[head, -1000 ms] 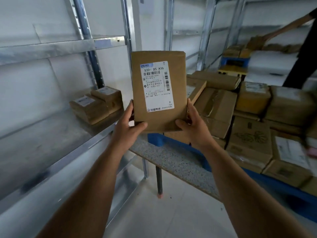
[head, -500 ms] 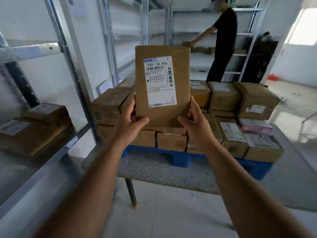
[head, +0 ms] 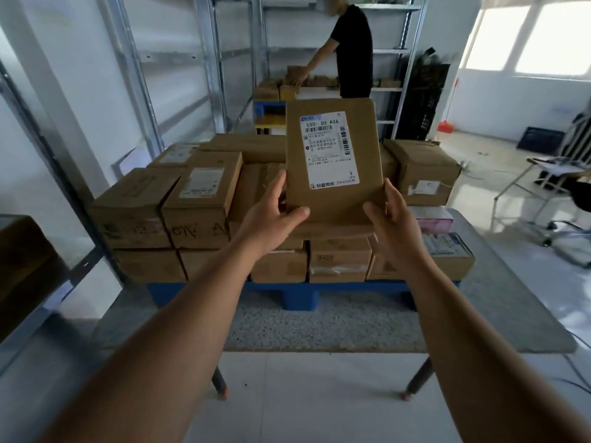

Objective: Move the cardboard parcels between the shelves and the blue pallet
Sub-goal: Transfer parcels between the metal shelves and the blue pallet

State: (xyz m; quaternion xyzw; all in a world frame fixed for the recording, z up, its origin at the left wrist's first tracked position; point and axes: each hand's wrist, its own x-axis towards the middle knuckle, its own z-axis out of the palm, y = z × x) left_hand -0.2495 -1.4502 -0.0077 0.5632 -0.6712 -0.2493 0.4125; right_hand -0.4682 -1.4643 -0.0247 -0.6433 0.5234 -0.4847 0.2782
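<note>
I hold a flat cardboard parcel upright in front of me, its white shipping label facing me. My left hand grips its lower left corner, thumb across the front. My right hand grips the lower right corner the same way. Behind and below the parcel, several cardboard parcels are stacked in two layers on a blue pallet. The pallet rests on a speckled grey table. A metal shelf with a brown parcel on it lies at my left edge.
Metal shelf uprights line the left wall. A person in a black shirt works at a far shelf with more parcels and a second blue pallet. A chair frame and dark crate stand at right.
My view has swung right, away from the left shelf and onto the pallet stack. The parcel stays gripped in both hands and now sits lower, right of centre, over the stack.
</note>
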